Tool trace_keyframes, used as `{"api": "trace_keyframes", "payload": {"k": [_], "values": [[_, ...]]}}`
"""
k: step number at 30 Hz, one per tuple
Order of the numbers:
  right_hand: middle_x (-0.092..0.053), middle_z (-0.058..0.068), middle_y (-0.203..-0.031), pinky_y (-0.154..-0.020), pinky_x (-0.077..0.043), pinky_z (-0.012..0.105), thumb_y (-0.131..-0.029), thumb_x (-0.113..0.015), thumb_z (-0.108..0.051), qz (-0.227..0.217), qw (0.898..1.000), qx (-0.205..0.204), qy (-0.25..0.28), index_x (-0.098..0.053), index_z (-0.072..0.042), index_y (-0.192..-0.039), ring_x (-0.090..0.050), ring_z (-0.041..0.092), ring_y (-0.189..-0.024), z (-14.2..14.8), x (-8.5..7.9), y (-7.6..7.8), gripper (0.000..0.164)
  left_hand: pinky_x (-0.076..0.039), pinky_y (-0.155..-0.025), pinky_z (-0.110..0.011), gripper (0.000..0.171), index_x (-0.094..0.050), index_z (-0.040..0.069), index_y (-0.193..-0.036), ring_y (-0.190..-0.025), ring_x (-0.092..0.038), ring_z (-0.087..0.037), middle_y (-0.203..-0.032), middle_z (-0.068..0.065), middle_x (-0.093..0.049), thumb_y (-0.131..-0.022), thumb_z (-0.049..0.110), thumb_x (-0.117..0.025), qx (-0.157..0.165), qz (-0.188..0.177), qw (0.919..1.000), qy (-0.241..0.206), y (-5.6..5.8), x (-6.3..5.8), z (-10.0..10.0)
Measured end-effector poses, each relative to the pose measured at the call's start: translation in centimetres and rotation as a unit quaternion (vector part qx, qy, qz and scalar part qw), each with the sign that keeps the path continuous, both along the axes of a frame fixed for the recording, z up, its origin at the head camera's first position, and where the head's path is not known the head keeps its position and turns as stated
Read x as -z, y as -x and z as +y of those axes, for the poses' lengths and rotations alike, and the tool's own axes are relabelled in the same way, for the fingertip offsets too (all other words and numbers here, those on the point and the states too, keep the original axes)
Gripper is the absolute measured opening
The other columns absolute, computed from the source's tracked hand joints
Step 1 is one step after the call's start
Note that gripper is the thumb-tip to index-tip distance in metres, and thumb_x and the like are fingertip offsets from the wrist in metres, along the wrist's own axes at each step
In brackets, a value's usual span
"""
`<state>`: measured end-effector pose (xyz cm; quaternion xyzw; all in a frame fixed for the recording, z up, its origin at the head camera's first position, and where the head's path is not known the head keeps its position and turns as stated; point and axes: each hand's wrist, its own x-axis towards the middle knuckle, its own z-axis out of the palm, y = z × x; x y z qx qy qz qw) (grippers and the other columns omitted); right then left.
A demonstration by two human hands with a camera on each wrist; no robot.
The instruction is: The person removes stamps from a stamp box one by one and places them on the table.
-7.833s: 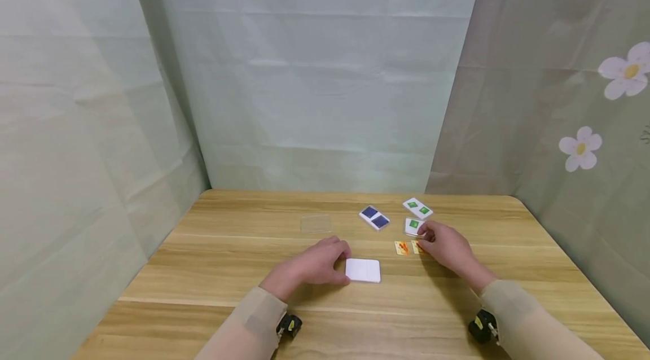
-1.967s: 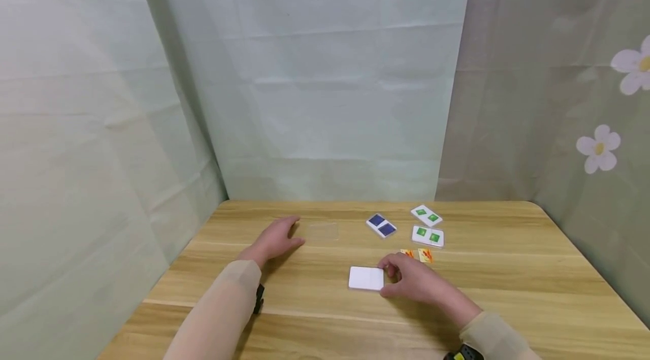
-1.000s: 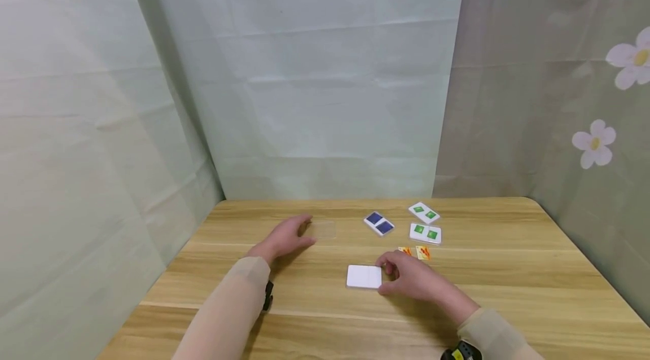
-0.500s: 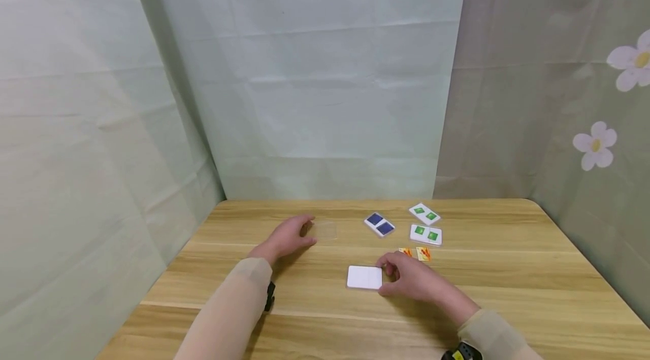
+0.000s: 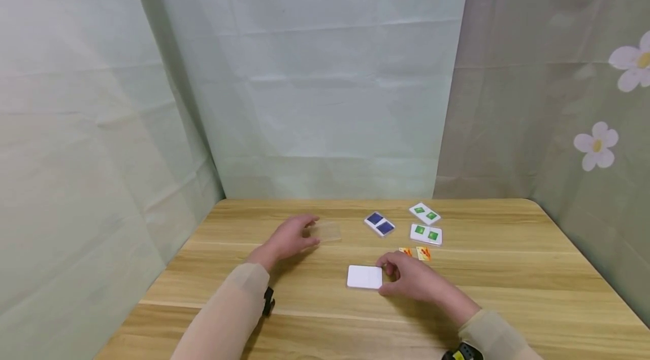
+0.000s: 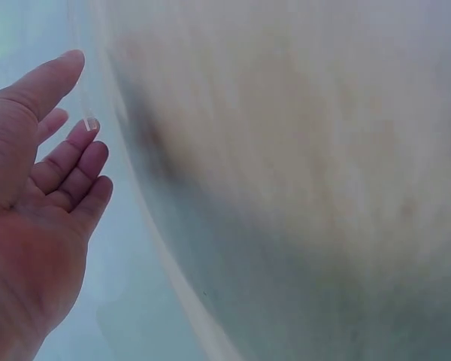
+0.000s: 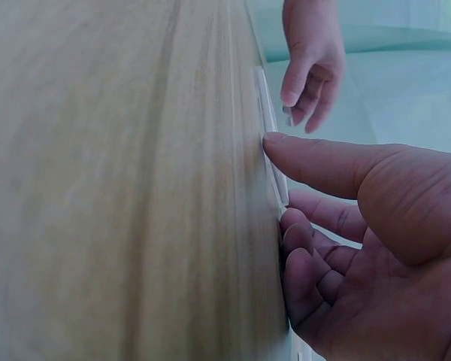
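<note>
In the head view my left hand (image 5: 291,237) pinches the left end of a clear, thin plastic plate (image 5: 329,231). The left wrist view shows the plate edge (image 6: 89,120) between thumb and fingers, away from the wooden surface. A flat white rectangular card (image 5: 364,277) with a clear rim lies on the table, front centre. My right hand (image 5: 408,278) grips its right end, thumb at the near corner and fingers at the far one. In the right wrist view the card (image 7: 267,105) appears edge-on, flat on the wood, beyond my right thumb.
Behind my right hand lie two small orange-and-yellow picture squares (image 5: 424,253). Farther back are two white cards with green squares (image 5: 426,234) and one with dark blue squares (image 5: 379,224). Cloth curtains (image 5: 325,95) enclose the wooden table (image 5: 304,315).
My left hand left the white card, reached the clear plate and now has it raised, slightly to the right. My right hand came from the orange squares to the white card.
</note>
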<state>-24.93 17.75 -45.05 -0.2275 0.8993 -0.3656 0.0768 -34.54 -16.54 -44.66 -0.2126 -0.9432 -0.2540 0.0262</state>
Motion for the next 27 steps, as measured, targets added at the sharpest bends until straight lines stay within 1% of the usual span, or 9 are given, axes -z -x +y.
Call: {"api": "trace_keyframes", "payload": {"k": [5, 11, 18, 21, 27], "values": [[-0.059, 0.001, -0.098, -0.074, -0.043, 0.033, -0.086, -0.097, -0.016, -0.004, 1.0, 0.003, -0.001, -0.072, -0.01, -0.119, -0.053, 0.02, -0.089, 0.0, -0.1, 0.0, 0.042, -0.05, -0.114, -0.057, 0.061, -0.06, -0.001, -0.153, -0.134, -0.064, -0.039, -0.145, -0.02, -0.068, -0.1, 0.016, -0.084, 0.027, 0.004, 0.9996, -0.012, -0.8, -0.4, 0.7], [-0.06, 0.001, -0.098, -0.074, -0.043, 0.033, -0.086, -0.097, -0.016, -0.008, 1.0, 0.006, -0.004, -0.073, -0.011, -0.12, -0.053, 0.02, -0.09, 0.0, 0.0, 0.0, 0.042, -0.05, -0.114, -0.056, 0.061, -0.06, 0.001, -0.153, -0.133, -0.064, -0.037, -0.143, -0.018, -0.069, -0.099, 0.017, -0.085, 0.053, 0.012, 0.9985, -0.012, -1.7, -0.9, 1.9], [-0.059, 0.002, -0.097, -0.072, -0.042, 0.032, -0.085, -0.097, -0.016, -0.002, 1.0, -0.002, 0.0, -0.072, -0.01, -0.119, -0.053, 0.02, -0.088, -0.1, -0.1, 0.0, 0.042, -0.051, -0.112, -0.055, 0.06, -0.063, 0.0, -0.15, -0.128, -0.065, -0.037, -0.14, -0.018, -0.07, -0.098, 0.018, -0.086, 0.073, 0.047, 0.9962, 0.002, -3.0, -1.6, 3.2], [-0.059, 0.002, -0.097, -0.072, -0.043, 0.032, -0.086, -0.097, -0.016, -0.004, 1.0, -0.001, -0.002, -0.072, -0.01, -0.119, -0.053, 0.02, -0.088, -0.1, -0.1, 0.1, 0.042, -0.051, -0.113, -0.055, 0.059, -0.063, 0.001, -0.15, -0.129, -0.064, -0.036, -0.14, -0.017, -0.07, -0.098, 0.019, -0.086, 0.082, 0.053, 0.9952, 0.006, -3.6, -1.9, 3.6], [-0.06, 0.001, -0.097, -0.073, -0.044, 0.032, -0.086, -0.097, -0.015, -0.008, 1.0, 0.007, 0.0, -0.071, -0.009, -0.12, -0.054, 0.02, -0.088, -0.1, -0.1, 0.0, 0.043, -0.05, -0.114, -0.056, 0.058, -0.063, 0.002, -0.15, -0.132, -0.062, -0.037, -0.142, -0.017, -0.069, -0.099, 0.017, -0.085, 0.104, 0.044, 0.9935, 0.016, -4.9, -2.1, 4.5]]}}
